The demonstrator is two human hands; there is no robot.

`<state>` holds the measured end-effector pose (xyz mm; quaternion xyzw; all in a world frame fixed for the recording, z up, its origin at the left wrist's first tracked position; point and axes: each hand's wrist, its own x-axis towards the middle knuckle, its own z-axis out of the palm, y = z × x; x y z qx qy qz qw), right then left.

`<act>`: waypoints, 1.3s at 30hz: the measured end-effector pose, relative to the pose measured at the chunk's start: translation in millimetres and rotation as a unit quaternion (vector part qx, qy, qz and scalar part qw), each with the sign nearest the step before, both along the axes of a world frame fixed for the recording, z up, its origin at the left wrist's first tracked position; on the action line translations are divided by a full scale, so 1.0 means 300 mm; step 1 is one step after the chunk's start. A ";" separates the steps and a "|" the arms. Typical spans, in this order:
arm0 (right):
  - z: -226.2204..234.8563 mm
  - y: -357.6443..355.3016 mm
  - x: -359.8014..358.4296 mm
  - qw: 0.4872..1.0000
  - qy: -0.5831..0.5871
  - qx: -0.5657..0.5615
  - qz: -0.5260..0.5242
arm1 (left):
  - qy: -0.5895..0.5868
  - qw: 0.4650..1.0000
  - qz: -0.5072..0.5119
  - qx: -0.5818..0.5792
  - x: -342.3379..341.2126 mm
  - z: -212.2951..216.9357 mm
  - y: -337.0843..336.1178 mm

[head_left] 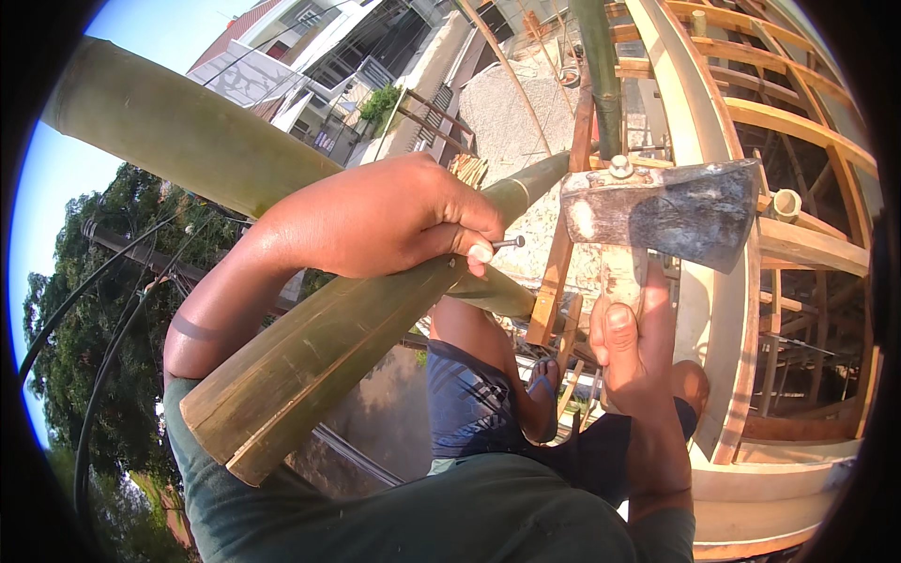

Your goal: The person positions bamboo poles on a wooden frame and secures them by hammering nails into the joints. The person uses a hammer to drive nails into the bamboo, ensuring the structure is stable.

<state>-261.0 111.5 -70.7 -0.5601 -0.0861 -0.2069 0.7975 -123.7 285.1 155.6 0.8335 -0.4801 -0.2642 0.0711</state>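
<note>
My left hand (pixel 404 216) pinches a nail (pixel 511 242) between thumb and fingers, its head pointing right. Beneath that hand, a green bamboo pole (pixel 328 352) with a split cut end runs from lower left to upper right. A second, thick bamboo pole (pixel 197 131) comes in from the upper left and crosses it there. How the nail's tip meets the bamboo is hidden by my fingers. To the right, my right hand (pixel 633 361) grips the pale wooden handle (pixel 621 272) of a hatchet. Its worn, paint-flecked metal head (pixel 666 211) is raised, apart from the nail.
A reddish wooden board (pixel 558 253) stands between the poles and the hatchet. Curved timber framing (pixel 798 122) fills the right side. Another bamboo pole (pixel 598 75) rises at the top. Black cables (pixel 103 357) hang by trees on the left. My sandalled foot (pixel 542 385) shows far below.
</note>
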 end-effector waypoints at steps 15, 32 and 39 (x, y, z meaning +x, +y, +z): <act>-0.016 -0.016 -0.018 0.998 -0.016 -0.040 -0.036 | 0.014 0.999 0.006 0.032 -0.016 0.005 -0.004; -0.012 -0.008 -0.038 1.000 0.008 -0.006 -0.008 | 0.021 0.999 0.019 0.036 -0.026 0.001 -0.005; -0.019 -0.024 -0.021 0.997 -0.067 0.049 -0.006 | 0.028 0.999 0.022 0.019 -0.022 -0.001 -0.001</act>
